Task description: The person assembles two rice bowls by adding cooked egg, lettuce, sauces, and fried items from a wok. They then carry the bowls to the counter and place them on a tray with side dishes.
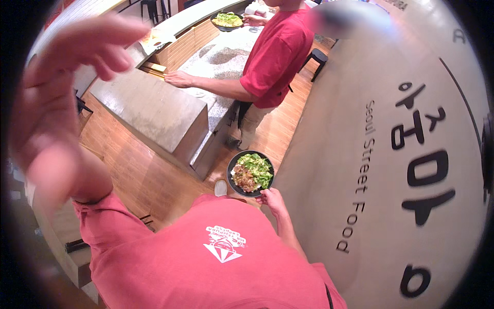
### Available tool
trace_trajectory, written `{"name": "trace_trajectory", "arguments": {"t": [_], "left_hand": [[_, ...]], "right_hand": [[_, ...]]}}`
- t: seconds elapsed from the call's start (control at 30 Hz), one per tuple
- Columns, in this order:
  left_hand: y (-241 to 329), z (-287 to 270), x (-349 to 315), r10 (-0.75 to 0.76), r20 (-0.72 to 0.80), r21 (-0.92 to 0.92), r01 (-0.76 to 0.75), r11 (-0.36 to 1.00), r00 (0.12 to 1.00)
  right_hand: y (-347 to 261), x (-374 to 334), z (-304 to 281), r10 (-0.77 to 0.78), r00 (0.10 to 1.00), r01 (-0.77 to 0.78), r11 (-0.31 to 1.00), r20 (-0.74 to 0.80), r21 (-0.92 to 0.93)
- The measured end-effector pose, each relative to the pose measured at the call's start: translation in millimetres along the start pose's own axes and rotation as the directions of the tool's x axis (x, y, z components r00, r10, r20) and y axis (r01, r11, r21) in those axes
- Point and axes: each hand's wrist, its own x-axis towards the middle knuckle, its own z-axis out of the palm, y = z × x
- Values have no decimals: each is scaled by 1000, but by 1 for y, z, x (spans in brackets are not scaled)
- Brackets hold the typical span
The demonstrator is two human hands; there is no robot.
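My right hand (pixel 274 201) grips the near right rim of a round black bowl (pixel 231 165), held out in front of my shirt. In it lie chopped green lettuce (pixel 261 169), browned meat pieces (pixel 244 177) and some white rice underneath. Raised close to the camera, my left hand (pixel 54 110) looms large and slightly blurred at the far left. Its fingers are bent but apart, with nothing in them.
Ahead stands a person in a red shirt (pixel 283 51), holding another black bowl of greens (pixel 227 19) over a speckled counter (pixel 218 64). A grey block-like counter end (pixel 149 100) juts out before me. A wall with large lettering (pixel 375 154) runs along my right; a black stool (pixel 318 57) stands beyond.
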Motion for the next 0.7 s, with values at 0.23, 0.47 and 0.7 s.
{"name": "trace_trajectory", "arguments": {"t": [0.23,0.47,0.7], "left_hand": [[-123,55,-47,-423,560,-404,681,611,712],[-134,216,-158,-543,832,-14,983,186,114],[-92,348,-393,-933,261,270,947,-174,-246]], "right_hand": [[-87,119,14,89,958,-52,989,274,-139],[-181,236,50,167,862,-44,965,479,-258],[-243,325,62,263,806,-110,947,531,-302]]}}
